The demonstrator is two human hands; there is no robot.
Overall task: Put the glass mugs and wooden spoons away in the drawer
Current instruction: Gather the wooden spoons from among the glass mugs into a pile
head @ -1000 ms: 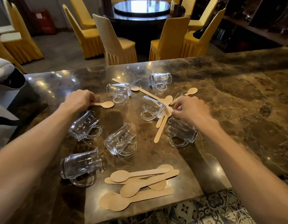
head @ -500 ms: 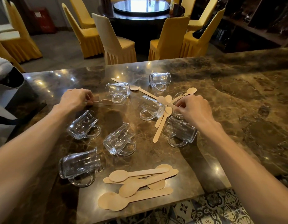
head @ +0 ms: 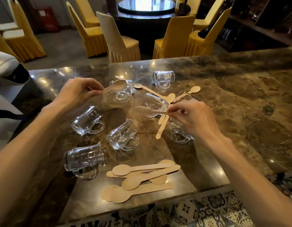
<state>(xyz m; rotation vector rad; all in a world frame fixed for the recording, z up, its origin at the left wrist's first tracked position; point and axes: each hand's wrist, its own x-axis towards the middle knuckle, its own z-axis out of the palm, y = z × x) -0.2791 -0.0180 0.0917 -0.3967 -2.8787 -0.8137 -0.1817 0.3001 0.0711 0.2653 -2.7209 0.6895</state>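
Observation:
Several glass mugs lie on their sides on the brown marble counter (head: 240, 99), among them one near the front left (head: 83, 158) and one at the back (head: 164, 77). My left hand (head: 76, 92) pinches the handle of a wooden spoon (head: 116, 85) and holds it lifted above the counter in front of a mug (head: 125, 88). My right hand (head: 192, 117) pinches the handle end of another wooden spoon (head: 145, 109), raised over a mug (head: 156, 104). More spoons lie crossed near my right hand (head: 163, 126). A pile of several spoons (head: 138, 177) lies by the front edge.
Patterned tiles (head: 199, 212) show below the counter's near edge. Behind the counter stand yellow-covered chairs (head: 173, 38) around a dark round table (head: 147, 12). A white and black object (head: 9, 69) sits at the left edge. No drawer is in view.
Both hands have each picked a wooden spoon up off the counter. The left spoon rose toward the back mug; the right spoon swung left over the middle mug.

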